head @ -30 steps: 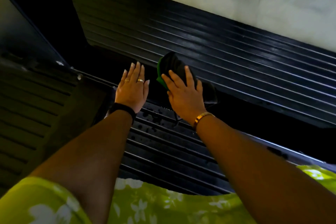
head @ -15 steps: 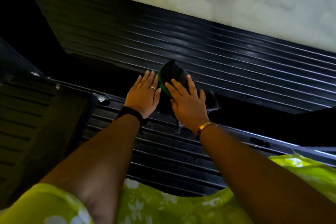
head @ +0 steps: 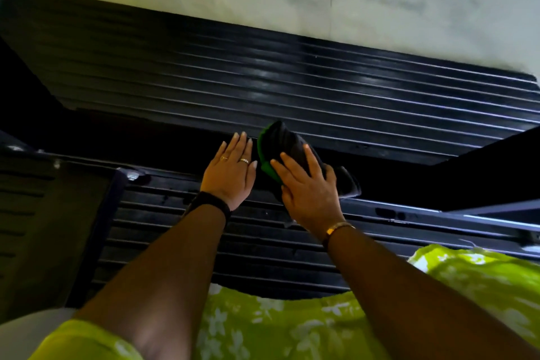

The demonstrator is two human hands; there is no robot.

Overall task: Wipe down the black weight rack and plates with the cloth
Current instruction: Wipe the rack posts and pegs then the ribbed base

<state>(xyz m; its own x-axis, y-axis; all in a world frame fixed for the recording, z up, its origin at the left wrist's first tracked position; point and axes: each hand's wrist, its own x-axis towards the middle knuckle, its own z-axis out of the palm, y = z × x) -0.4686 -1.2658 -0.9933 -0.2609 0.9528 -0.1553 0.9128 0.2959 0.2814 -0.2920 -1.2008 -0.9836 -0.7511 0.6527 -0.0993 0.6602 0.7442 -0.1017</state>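
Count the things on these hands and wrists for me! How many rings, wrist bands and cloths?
Rings: 2, inner ring and outer ring, both on the left hand
Wrist bands: 2, black band and gold bracelet
Cloths: 1, cloth under the right hand
Total: 5

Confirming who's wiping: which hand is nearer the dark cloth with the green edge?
Right. The right hand lies on top of the cloth, fingers spread over it; the left hand lies flat just beside its green edge.
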